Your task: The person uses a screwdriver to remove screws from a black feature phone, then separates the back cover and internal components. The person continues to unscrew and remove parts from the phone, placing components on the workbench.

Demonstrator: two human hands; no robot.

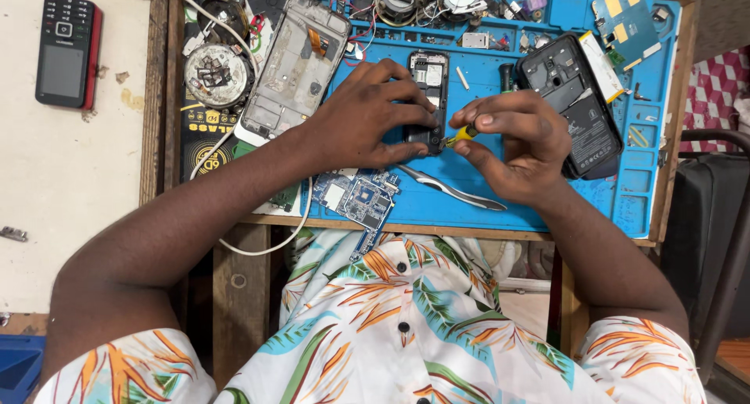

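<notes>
2 hands at work over the blue repair mat on the bench. Left hand is clamped round the lower end of 1 small opened keypad phone, back cover off, dark frame w/ silver parts and a pale label showing inside; it lies upright on the mat's middle, just below the parts trays. Right hand pinches 1 small screwdriver, yellow-green grip, tip at the phone's bottom edge.

Other counts: 1 metal tweezers on the mat just below both hands; 1 blue circuit board at the mat's front-left edge; 1 opened black smartphone shell to the right, near the right hand; 1 bare smartphone frame to the left; 1 black-and-red keypad phone well apart on the pale surface at far left. White cable loops off the bench's front.
</notes>
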